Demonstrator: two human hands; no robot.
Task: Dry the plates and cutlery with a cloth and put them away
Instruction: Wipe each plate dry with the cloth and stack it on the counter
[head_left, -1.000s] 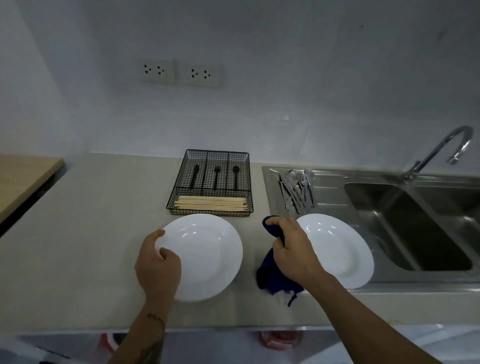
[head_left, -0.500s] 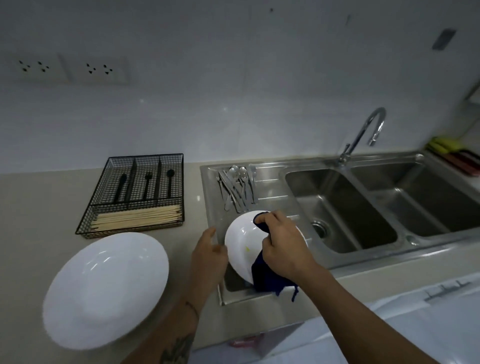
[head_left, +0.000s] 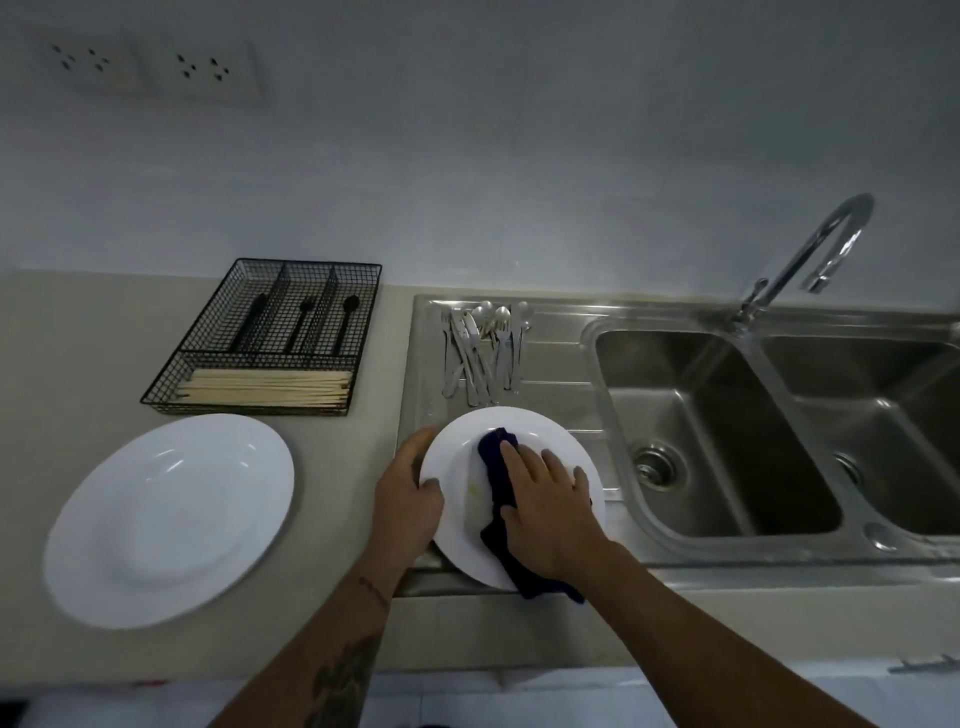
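Head view, near to far, with the sink drainboard (head_left: 550, 364) as my landmark. Nearest me, at the drainboard's front edge, my left hand (head_left: 408, 501) grasps the rim of the plate being dried (head_left: 452, 457), thumb over the edge. My right hand (head_left: 550, 506) lies flat on the dark blue cloth (head_left: 496, 486), fingers spread and pressing it into the plate's well; it clenches nothing. I judge this wiping step about midway. Left of the drainboard on the worktop (head_left: 78, 332) sits the second plate (head_left: 169, 519), well apart. Farther back on the drainboard lies the wet cutlery (head_left: 480, 348), handles pointing toward me, long axis running near-to-far. It lies straight beyond my right grip, so that hand is nearer for it. Left of it stands the wire cutlery tray (head_left: 270, 338).
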